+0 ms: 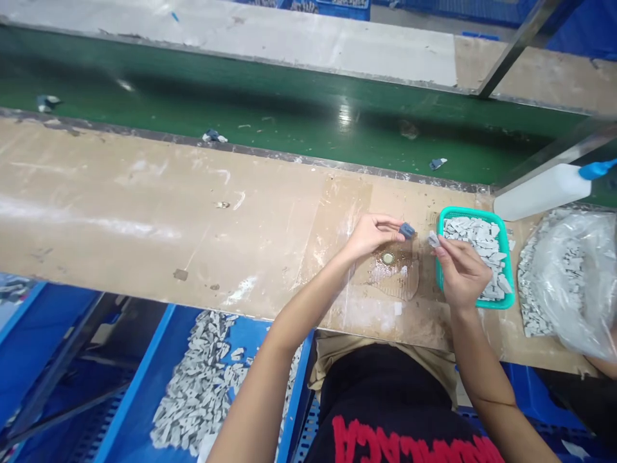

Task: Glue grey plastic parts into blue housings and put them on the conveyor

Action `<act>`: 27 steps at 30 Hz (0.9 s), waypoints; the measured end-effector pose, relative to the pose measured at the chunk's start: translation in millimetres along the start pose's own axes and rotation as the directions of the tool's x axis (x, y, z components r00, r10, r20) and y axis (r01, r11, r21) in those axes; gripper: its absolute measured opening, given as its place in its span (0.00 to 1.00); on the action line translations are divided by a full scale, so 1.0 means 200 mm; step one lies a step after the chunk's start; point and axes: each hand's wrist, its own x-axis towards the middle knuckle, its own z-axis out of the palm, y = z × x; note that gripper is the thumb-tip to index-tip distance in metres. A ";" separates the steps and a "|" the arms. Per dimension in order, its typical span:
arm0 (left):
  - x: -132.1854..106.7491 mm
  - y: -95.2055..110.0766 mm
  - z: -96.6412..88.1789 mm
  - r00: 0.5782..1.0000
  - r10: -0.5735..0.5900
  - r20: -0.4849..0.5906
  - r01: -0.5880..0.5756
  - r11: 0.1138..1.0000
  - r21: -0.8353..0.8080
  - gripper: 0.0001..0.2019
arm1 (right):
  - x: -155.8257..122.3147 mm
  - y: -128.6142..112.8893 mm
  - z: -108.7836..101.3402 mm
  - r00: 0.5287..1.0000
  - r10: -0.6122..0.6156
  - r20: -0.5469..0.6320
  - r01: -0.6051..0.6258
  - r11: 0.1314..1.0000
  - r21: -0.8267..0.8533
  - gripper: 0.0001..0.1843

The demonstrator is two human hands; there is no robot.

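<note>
My left hand (pixel 372 234) pinches a small blue-grey part (pixel 407 230) between thumb and fingers above the worn wooden bench (pixel 144 212). My right hand (pixel 460 269) is closed on a small pale grey piece (pixel 432 239), held just left of a teal tray (pixel 506 302) filled with several similar grey pieces. The two parts are a few centimetres apart. Below the hands a small round metal disc (pixel 387 258) lies on a glue-stained patch of the bench.
A clear plastic bag (pixel 573 283) with more grey pieces lies at the right, beside a white bottle with a blue cap (pixel 544 191). A green conveyor belt (pixel 270 109) runs behind the bench with a few stray parts. A blue crate (pixel 144 392) of grey pieces sits below left.
</note>
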 end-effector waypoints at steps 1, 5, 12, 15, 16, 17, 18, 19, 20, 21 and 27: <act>-0.01 -0.01 0.02 1.000 0.000 0.028 0.000 1.000 0.015 0.20 | 0.00 0.00 -0.01 1.000 -0.008 -0.007 0.008 1.000 -0.002 0.11; -0.04 -0.02 0.05 0.996 -0.001 0.089 -0.002 0.999 0.033 0.19 | 0.02 -0.02 -0.03 0.999 -0.020 0.025 0.021 0.999 -0.037 0.10; -0.07 -0.02 0.07 0.993 0.014 0.120 -0.023 0.997 0.072 0.21 | 0.02 -0.04 -0.03 0.986 -0.116 0.118 0.115 0.993 0.010 0.21; -0.08 -0.02 0.08 0.993 0.025 0.117 -0.035 0.995 0.089 0.21 | 0.03 -0.04 -0.03 0.980 -0.120 0.156 0.122 0.993 0.000 0.20; -0.08 -0.02 0.09 0.995 0.026 0.101 -0.036 0.994 0.100 0.21 | 0.03 -0.04 -0.03 0.979 -0.110 0.169 0.114 0.993 -0.013 0.18; -0.09 -0.01 0.09 0.996 0.027 0.081 -0.036 0.993 0.111 0.21 | 0.03 -0.04 -0.03 0.978 -0.097 0.183 0.104 0.994 -0.027 0.16; -0.09 -0.01 0.09 0.998 0.028 0.064 -0.036 0.992 0.119 0.21 | 0.03 -0.04 -0.03 0.977 -0.084 0.195 0.094 0.995 -0.039 0.15; -0.09 -0.01 0.10 0.998 0.031 0.049 -0.036 0.992 0.123 0.21 | 0.03 -0.04 -0.03 0.976 -0.075 0.204 0.086 0.995 -0.046 0.15; -0.10 -0.01 0.10 0.999 0.033 0.039 -0.038 0.992 0.123 0.21 | 0.03 -0.04 -0.03 0.975 -0.074 0.210 0.084 0.996 -0.042 0.15; -0.10 -0.02 0.10 0.999 0.036 0.032 -0.039 0.992 0.121 0.20 | 0.03 -0.04 -0.03 0.974 -0.078 0.212 0.087 0.996 -0.030 0.15; -0.09 -0.04 0.10 0.998 0.053 -0.017 -0.050 0.990 0.130 0.20 | 0.02 -0.02 -0.02 0.968 -0.085 0.237 0.085 0.996 0.011 0.18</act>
